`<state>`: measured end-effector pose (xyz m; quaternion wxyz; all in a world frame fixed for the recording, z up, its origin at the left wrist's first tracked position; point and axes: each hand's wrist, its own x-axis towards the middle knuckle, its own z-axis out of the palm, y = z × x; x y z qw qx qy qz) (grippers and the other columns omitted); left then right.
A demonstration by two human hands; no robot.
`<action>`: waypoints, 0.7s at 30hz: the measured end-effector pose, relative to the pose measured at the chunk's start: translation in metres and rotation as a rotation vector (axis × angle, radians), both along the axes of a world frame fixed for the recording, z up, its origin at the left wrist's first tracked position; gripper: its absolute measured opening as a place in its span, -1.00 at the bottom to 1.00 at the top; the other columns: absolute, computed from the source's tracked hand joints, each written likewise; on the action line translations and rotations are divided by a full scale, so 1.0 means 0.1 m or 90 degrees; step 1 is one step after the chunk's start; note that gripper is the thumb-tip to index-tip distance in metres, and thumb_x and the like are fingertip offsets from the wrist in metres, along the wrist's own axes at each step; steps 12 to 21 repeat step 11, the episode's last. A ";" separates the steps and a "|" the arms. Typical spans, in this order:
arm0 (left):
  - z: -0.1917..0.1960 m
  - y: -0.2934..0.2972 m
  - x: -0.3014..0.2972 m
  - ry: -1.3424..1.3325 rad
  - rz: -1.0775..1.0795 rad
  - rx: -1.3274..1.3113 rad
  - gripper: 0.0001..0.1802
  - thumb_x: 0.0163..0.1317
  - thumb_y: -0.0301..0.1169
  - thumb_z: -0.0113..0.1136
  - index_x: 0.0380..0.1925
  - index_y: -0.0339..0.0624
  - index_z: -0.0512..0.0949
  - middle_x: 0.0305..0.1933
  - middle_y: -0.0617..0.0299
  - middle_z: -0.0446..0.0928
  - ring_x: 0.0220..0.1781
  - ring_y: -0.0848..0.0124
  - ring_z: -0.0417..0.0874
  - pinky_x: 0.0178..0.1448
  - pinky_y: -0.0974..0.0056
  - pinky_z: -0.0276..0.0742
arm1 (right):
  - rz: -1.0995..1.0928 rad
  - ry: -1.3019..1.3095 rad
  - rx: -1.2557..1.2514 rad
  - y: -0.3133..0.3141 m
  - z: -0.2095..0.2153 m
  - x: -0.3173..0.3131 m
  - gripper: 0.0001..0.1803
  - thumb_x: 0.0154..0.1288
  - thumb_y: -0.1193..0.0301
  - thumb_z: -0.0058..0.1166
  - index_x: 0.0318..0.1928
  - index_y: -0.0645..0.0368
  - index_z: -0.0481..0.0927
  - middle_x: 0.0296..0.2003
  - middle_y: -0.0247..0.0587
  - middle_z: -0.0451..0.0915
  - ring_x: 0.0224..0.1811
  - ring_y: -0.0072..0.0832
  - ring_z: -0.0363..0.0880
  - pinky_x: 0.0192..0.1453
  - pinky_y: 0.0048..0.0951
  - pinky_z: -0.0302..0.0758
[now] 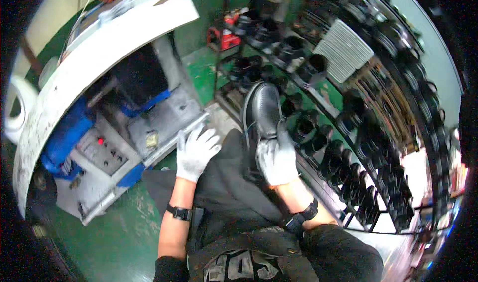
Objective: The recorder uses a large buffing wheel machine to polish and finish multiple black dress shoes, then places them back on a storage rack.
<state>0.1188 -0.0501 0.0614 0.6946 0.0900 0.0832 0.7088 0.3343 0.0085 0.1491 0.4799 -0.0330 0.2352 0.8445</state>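
Observation:
A black leather shoe (264, 108), toe pointing away from me, is gripped by my right hand (278, 160). White-gloved fingers close around its heel end and opening, and the fingertips are partly hidden there. To the left, my left hand (195, 155), also in a white glove, is raised over my dark apron with its fingers spread and nothing in it. It is beside the front edge of the grey and blue machine (169, 116), apart from the shoe.
On the right, black racks (323, 103) hold several rows of dark shoes (338, 162). A white slatted panel (343, 50) leans among them. A curved white tabletop (124, 35) rises above the machine at left. Behind stands a red object (230, 33) on the green floor (124, 242).

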 end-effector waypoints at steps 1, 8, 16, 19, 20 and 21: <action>0.00 -0.05 0.04 0.022 -0.003 -0.005 -0.25 0.35 0.27 -0.34 0.29 -0.03 0.30 0.28 -0.10 0.32 0.25 -0.07 0.35 0.31 -0.15 0.25 | -0.073 -0.160 0.139 0.12 0.03 0.16 -0.65 0.41 0.28 -0.13 -0.54 0.04 0.54 -0.77 -0.39 0.40 -0.72 -0.53 0.37 -0.25 -0.56 0.37; 0.10 -0.11 0.28 0.075 0.001 -0.030 -0.31 0.37 0.22 -0.28 0.28 0.01 0.31 0.20 -0.07 0.39 0.16 0.01 0.42 0.26 -0.09 0.33 | -0.300 -0.666 0.515 1.54 0.25 1.50 -0.72 0.44 0.37 -0.31 -0.12 0.11 0.54 -0.19 -0.24 0.68 -0.23 -0.41 0.61 0.24 -0.43 0.35; 0.11 -0.13 0.27 0.103 -0.032 -0.033 -0.29 0.34 0.25 -0.26 0.28 0.02 0.30 0.21 -0.06 0.39 0.17 0.03 0.42 0.26 -0.10 0.32 | -0.298 -0.477 0.209 2.01 0.73 1.52 -0.65 0.44 0.19 -0.13 0.09 0.10 0.43 0.07 -0.08 0.54 0.19 -0.43 0.41 0.29 -0.38 0.30; 0.11 -0.13 0.27 0.103 -0.032 -0.033 -0.29 0.34 0.25 -0.26 0.28 0.02 0.30 0.21 -0.06 0.39 0.17 0.03 0.42 0.26 -0.10 0.32 | -0.298 -0.477 0.209 2.01 0.73 1.52 -0.65 0.44 0.19 -0.13 0.09 0.10 0.43 0.07 -0.08 0.54 0.19 -0.43 0.41 0.29 -0.38 0.30; 0.11 -0.13 0.27 0.103 -0.032 -0.033 -0.29 0.34 0.25 -0.26 0.28 0.02 0.30 0.21 -0.06 0.39 0.17 0.03 0.42 0.26 -0.10 0.32 | -0.298 -0.477 0.209 2.01 0.73 1.52 -0.65 0.44 0.19 -0.13 0.09 0.10 0.43 0.07 -0.08 0.54 0.19 -0.43 0.41 0.29 -0.38 0.30; 0.11 -0.13 0.27 0.103 -0.032 -0.033 -0.29 0.34 0.25 -0.26 0.28 0.02 0.30 0.21 -0.06 0.39 0.17 0.03 0.42 0.26 -0.10 0.32 | -0.298 -0.477 0.209 2.01 0.73 1.52 -0.65 0.44 0.19 -0.13 0.09 0.10 0.43 0.07 -0.08 0.54 0.19 -0.43 0.41 0.29 -0.38 0.30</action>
